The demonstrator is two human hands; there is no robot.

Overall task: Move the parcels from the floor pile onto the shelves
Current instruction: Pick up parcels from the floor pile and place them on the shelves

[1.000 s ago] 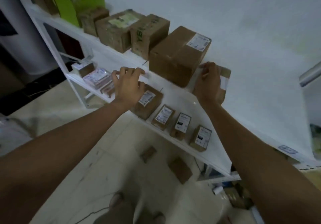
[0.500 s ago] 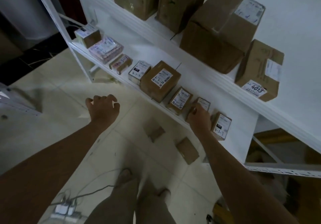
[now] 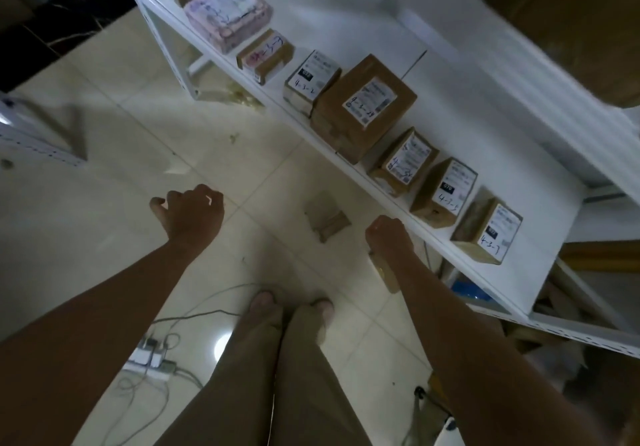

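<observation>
Two small brown parcels lie on the tiled floor: one (image 3: pixel 327 218) in front of the shelf, the other (image 3: pixel 385 274) partly hidden behind my right forearm. My right hand (image 3: pixel 386 234) hangs just above that second parcel, fingers curled under, holding nothing that I can see. My left hand (image 3: pixel 188 213) hovers over bare floor to the left, fingers loosely curled and empty. The white shelf (image 3: pixel 485 127) carries a row of several labelled parcels, among them a pink wrapped one (image 3: pixel 227 12) and a larger brown box (image 3: pixel 363 109).
A big brown box (image 3: pixel 571 12) sits on the shelf above. A power strip (image 3: pixel 152 359) with loose cables lies on the floor beside my feet (image 3: pixel 294 307). Another white rack (image 3: pixel 34 134) stands at the left. Clutter and a blue item (image 3: pixel 467 289) lie under the shelf.
My view tilted down from the upper shelf to the floor. Both hands left the shelf parcels and dropped towards the floor; the right hand came off the lower shelf's edge.
</observation>
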